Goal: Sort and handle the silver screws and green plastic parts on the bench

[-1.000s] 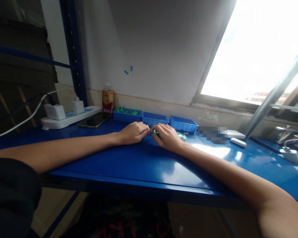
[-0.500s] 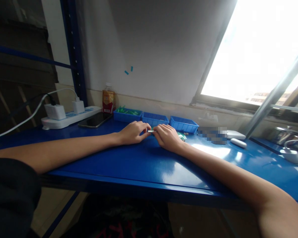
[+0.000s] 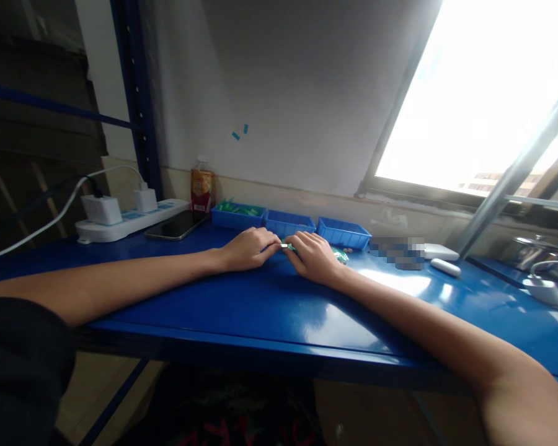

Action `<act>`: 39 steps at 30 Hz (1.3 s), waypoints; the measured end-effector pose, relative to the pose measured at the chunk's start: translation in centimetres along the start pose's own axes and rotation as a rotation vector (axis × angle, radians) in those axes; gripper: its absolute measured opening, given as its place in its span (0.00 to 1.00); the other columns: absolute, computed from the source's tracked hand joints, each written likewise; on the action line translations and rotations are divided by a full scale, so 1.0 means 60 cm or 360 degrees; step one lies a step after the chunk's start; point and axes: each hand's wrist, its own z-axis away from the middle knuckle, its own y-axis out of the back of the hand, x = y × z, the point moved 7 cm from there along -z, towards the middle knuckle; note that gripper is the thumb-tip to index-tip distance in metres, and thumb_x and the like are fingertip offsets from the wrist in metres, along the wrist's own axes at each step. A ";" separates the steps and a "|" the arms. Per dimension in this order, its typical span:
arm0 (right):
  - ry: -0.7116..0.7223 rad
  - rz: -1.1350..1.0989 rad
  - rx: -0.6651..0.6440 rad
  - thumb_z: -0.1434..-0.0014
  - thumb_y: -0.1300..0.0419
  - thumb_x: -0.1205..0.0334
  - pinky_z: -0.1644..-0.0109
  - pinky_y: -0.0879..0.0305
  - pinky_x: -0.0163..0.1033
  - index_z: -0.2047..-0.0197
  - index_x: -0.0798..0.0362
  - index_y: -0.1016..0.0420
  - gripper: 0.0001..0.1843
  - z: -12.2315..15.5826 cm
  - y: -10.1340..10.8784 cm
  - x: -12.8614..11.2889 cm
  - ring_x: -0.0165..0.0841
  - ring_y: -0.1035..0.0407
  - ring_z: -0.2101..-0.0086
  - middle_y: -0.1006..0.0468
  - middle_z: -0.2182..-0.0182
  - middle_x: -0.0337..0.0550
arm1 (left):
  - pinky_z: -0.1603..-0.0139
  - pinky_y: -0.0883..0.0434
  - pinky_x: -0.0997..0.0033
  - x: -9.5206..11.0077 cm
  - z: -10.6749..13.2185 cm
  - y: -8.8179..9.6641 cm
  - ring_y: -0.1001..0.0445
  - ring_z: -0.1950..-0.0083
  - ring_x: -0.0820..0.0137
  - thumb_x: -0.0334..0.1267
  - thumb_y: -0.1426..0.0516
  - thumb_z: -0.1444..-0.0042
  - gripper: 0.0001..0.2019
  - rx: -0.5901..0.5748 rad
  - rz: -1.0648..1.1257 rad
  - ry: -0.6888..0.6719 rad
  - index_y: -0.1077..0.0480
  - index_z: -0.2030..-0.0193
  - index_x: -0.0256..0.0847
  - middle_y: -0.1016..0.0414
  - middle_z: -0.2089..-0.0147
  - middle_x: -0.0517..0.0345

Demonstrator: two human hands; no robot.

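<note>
Right grip (image 3: 311,257) over tabletop (image 3: 255,310), wall (image 3: 302,111) beyond.

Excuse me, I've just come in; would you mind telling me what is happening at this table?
A person's left hand and right hand together pinch a small green-and-white piece at a blue table. Beyond them, three blue bins stand in a row. The leftmost bin holds green pieces.
</note>
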 end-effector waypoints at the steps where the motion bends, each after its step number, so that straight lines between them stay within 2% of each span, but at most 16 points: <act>1: -0.0008 0.0002 0.0006 0.33 0.54 0.56 0.61 0.43 0.37 0.60 0.54 0.29 0.15 0.000 0.000 0.001 0.33 0.33 0.66 0.26 0.68 0.45 | 0.55 0.36 0.67 0.000 0.000 -0.001 0.28 0.57 0.65 0.43 0.56 0.34 0.16 -0.0012 -0.0001 -0.0001 0.29 0.56 0.39 0.25 0.59 0.53; 6: -0.0126 0.0016 0.0068 0.35 0.51 0.57 0.61 0.43 0.36 0.62 0.53 0.29 0.13 -0.003 0.002 0.026 0.32 0.33 0.66 0.26 0.68 0.43 | 0.55 0.34 0.67 -0.007 -0.002 -0.013 0.28 0.56 0.64 0.44 0.52 0.36 0.16 -0.0095 -0.0001 0.0039 0.31 0.52 0.37 0.25 0.57 0.50; 9: -0.0254 0.0051 0.0099 0.36 0.49 0.56 0.62 0.42 0.35 0.62 0.54 0.29 0.12 -0.003 0.005 0.055 0.33 0.32 0.67 0.26 0.68 0.43 | 0.48 0.34 0.65 -0.008 -0.001 -0.019 0.29 0.50 0.62 0.45 0.50 0.38 0.19 -0.0135 0.0104 -0.0003 0.34 0.44 0.37 0.26 0.50 0.48; 13: -0.0369 0.0110 0.0113 0.36 0.48 0.56 0.63 0.41 0.35 0.61 0.54 0.28 0.12 0.002 0.008 0.097 0.34 0.31 0.65 0.25 0.66 0.44 | 0.39 0.40 0.63 -0.004 0.001 -0.027 0.36 0.39 0.62 0.45 0.50 0.37 0.22 -0.0254 0.0227 -0.0097 0.40 0.37 0.43 0.35 0.38 0.50; 16: -0.0462 0.0170 0.0118 0.37 0.48 0.57 0.63 0.41 0.35 0.60 0.53 0.28 0.11 0.009 0.008 0.130 0.34 0.31 0.65 0.25 0.65 0.44 | 0.35 0.44 0.60 -0.002 0.001 -0.032 0.41 0.36 0.60 0.44 0.51 0.36 0.21 -0.0315 0.0243 -0.0115 0.38 0.38 0.45 0.42 0.33 0.52; 20: -0.0565 0.0227 0.0082 0.38 0.47 0.57 0.64 0.41 0.36 0.60 0.52 0.28 0.10 0.020 0.002 0.163 0.35 0.31 0.64 0.24 0.66 0.44 | 0.35 0.43 0.58 0.000 0.000 -0.033 0.41 0.35 0.59 0.41 0.53 0.35 0.18 -0.0330 0.0269 -0.0132 0.32 0.42 0.41 0.42 0.33 0.50; 26: -0.0623 0.0264 0.0030 0.38 0.47 0.56 0.66 0.43 0.37 0.61 0.52 0.27 0.11 0.029 -0.009 0.188 0.36 0.31 0.65 0.24 0.65 0.44 | 0.35 0.43 0.59 0.006 -0.002 -0.027 0.41 0.35 0.62 0.38 0.55 0.34 0.19 -0.0320 0.0298 -0.0192 0.35 0.40 0.39 0.36 0.36 0.50; 31: -0.0632 0.0271 0.0006 0.38 0.46 0.55 0.66 0.43 0.36 0.60 0.52 0.27 0.11 0.030 -0.012 0.192 0.35 0.31 0.65 0.24 0.65 0.43 | 0.35 0.42 0.59 0.006 -0.002 -0.020 0.38 0.37 0.62 0.39 0.54 0.35 0.19 -0.0230 0.0298 -0.0182 0.34 0.41 0.39 0.36 0.37 0.49; 39: -0.0646 0.0245 -0.0022 0.38 0.45 0.54 0.67 0.44 0.35 0.60 0.51 0.27 0.11 0.030 -0.014 0.192 0.34 0.30 0.65 0.24 0.65 0.42 | 0.36 0.41 0.62 0.000 -0.002 -0.026 0.37 0.38 0.61 0.39 0.54 0.35 0.19 -0.0246 0.0261 -0.0121 0.33 0.43 0.36 0.36 0.38 0.45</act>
